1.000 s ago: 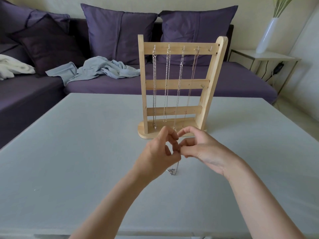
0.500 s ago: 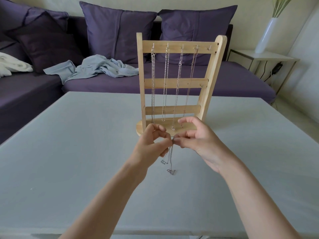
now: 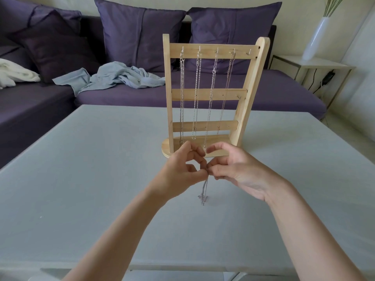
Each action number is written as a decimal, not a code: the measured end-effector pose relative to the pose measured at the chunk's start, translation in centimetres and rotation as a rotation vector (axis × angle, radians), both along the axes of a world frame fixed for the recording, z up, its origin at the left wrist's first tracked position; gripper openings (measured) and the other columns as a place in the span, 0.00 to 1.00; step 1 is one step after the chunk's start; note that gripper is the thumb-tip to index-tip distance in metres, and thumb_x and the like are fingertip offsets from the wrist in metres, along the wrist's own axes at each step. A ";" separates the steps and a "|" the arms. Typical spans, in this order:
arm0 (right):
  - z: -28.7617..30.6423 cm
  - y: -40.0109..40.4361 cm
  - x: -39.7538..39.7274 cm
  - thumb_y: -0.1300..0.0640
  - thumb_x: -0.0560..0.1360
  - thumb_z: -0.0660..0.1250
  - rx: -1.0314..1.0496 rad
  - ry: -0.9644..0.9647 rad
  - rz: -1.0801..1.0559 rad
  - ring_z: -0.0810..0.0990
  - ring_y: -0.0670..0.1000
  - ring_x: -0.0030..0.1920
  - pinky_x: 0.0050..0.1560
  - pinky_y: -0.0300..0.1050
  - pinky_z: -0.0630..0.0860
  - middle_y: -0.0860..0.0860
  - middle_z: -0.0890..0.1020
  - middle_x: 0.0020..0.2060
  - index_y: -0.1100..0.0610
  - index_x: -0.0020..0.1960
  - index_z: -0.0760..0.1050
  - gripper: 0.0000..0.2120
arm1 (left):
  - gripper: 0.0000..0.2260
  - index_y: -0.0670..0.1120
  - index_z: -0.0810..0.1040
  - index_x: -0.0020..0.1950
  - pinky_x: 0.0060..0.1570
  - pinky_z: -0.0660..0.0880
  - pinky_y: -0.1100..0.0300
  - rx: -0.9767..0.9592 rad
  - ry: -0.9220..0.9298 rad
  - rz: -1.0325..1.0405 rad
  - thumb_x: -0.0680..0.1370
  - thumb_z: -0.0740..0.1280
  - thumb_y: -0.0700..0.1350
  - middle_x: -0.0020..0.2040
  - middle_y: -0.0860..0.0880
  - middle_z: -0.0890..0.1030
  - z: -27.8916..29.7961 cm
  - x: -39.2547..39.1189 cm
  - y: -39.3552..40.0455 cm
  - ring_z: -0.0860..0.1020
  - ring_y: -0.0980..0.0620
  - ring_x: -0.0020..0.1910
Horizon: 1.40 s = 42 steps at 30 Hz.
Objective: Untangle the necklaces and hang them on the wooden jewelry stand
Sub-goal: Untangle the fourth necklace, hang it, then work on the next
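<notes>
A wooden jewelry stand [image 3: 250,94] rises at the far middle of the table. Several silver necklaces [image 3: 212,94] hang from hooks on its top bar; the rightmost hook is bare. Just in front of the stand's base, my left hand [image 3: 180,171] and my right hand [image 3: 237,171] meet fingertip to fingertip, both pinching the top of a thin silver necklace [image 3: 204,191]. Its doubled chain hangs straight down between my hands, and its lower end with small rings dangles just above the tabletop.
The grey table [image 3: 81,179] spreads wide around my arms. Behind it is a purple sofa [image 3: 284,92] with cushions, a crumpled light blue cloth [image 3: 119,77] and a white blanket [image 3: 14,73]. A side table with a white vase [image 3: 315,39] stands at the back right.
My hands have lifted slightly and the necklace now hangs longer below my fingertips, with more of the chain drawn out. The stand and its hung necklaces have not moved.
</notes>
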State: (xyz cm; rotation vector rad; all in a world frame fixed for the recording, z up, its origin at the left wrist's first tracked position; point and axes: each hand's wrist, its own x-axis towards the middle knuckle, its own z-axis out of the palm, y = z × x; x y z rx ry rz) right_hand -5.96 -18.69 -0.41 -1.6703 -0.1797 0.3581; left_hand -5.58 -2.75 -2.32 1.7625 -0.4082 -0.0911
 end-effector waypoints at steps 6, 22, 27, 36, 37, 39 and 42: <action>-0.3 -0.1 0.2 0.74 0.72 0.63 0.147 0.045 -0.047 0.73 0.49 0.33 0.40 0.41 0.71 0.50 0.79 0.28 0.58 0.52 0.70 0.14 | 0.13 0.47 0.69 0.44 0.28 0.67 0.66 0.004 -0.053 0.035 0.71 0.65 0.30 0.36 0.53 0.74 0.2 -0.3 -0.3 0.67 0.57 0.25; -0.1 0.1 0.3 0.74 0.73 0.62 0.180 0.041 -0.078 0.70 0.50 0.35 0.38 0.40 0.71 0.53 0.76 0.30 0.58 0.51 0.69 0.13 | 0.09 0.46 0.70 0.49 0.33 0.71 0.66 -0.100 0.138 0.000 0.75 0.67 0.35 0.37 0.49 0.80 0.9 -0.4 0.2 0.73 0.58 0.32; 0.1 0.1 0.2 0.74 0.73 0.63 0.210 0.065 -0.052 0.71 0.49 0.33 0.37 0.39 0.72 0.53 0.77 0.30 0.58 0.50 0.69 0.13 | 0.08 0.46 0.69 0.48 0.37 0.72 0.64 -0.245 0.242 0.028 0.76 0.65 0.34 0.36 0.50 0.77 0.8 -0.2 0.3 0.73 0.56 0.35; 0.2 -0.2 0.2 0.74 0.72 0.63 0.236 0.086 -0.114 0.71 0.47 0.29 0.38 0.40 0.72 0.54 0.76 0.33 0.58 0.52 0.69 0.14 | 0.10 0.45 0.72 0.50 0.34 0.74 0.66 -0.140 0.231 0.040 0.73 0.70 0.38 0.36 0.50 0.79 0.9 -0.6 0.1 0.74 0.58 0.32; 0.2 -0.1 0.2 0.74 0.72 0.63 0.233 0.084 -0.112 0.71 0.47 0.29 0.38 0.40 0.72 0.55 0.76 0.33 0.58 0.52 0.69 0.14 | 0.11 0.45 0.73 0.51 0.35 0.74 0.66 -0.138 0.245 0.038 0.73 0.71 0.39 0.36 0.49 0.79 0.9 -0.6 0.0 0.75 0.58 0.32; 0.2 -0.1 0.1 0.74 0.72 0.63 0.230 0.083 -0.115 0.71 0.47 0.30 0.39 0.40 0.72 0.55 0.77 0.33 0.59 0.52 0.69 0.14 | 0.12 0.45 0.72 0.52 0.35 0.74 0.67 -0.138 0.255 0.041 0.73 0.71 0.40 0.37 0.49 0.79 0.8 -0.6 -0.1 0.75 0.58 0.33; 0.2 -0.1 0.1 0.74 0.72 0.63 0.234 0.080 -0.115 0.71 0.48 0.30 0.40 0.41 0.72 0.55 0.78 0.33 0.59 0.52 0.69 0.14 | 0.13 0.45 0.72 0.54 0.36 0.74 0.66 -0.157 0.254 0.044 0.73 0.71 0.40 0.37 0.50 0.79 0.8 -0.5 -0.2 0.75 0.58 0.34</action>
